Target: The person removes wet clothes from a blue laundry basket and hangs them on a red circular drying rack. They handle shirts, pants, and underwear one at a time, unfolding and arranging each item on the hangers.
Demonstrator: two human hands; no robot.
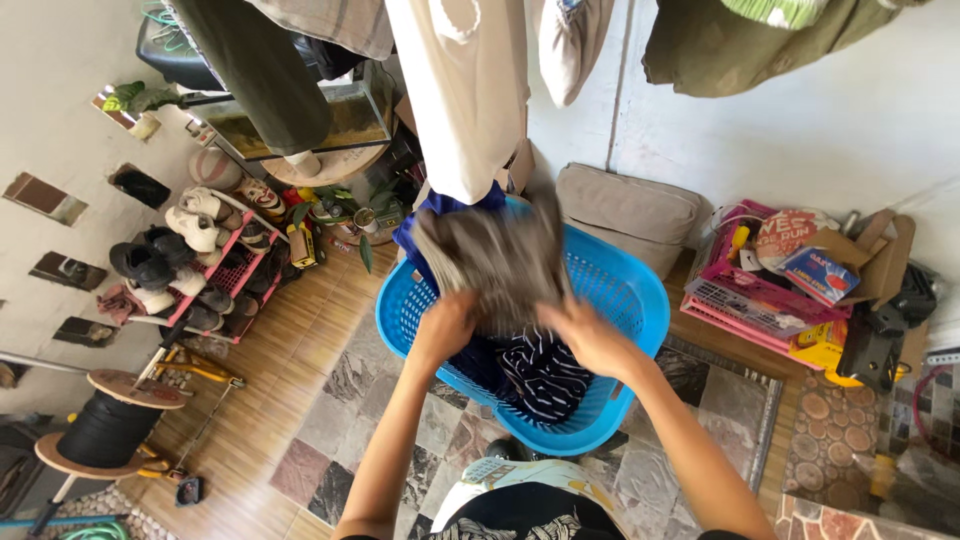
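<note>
My left hand (443, 327) and my right hand (588, 335) both grip the lower edge of a grey cloth (490, 260), blurred with motion, held up over a round blue laundry basket (630, 300). Inside the basket lie a dark striped garment (545, 375) and a blue cloth (425, 225) draped over the far rim. A cream garment (465, 90) hangs just above the grey cloth.
More clothes hang overhead: a dark olive piece (260, 70) and a green one (740, 50). A pink shoe rack (205, 260) stands left, a cable spool (110, 425) lower left, a beige cushion (625, 210) behind the basket, pink crates (765, 300) with clutter right.
</note>
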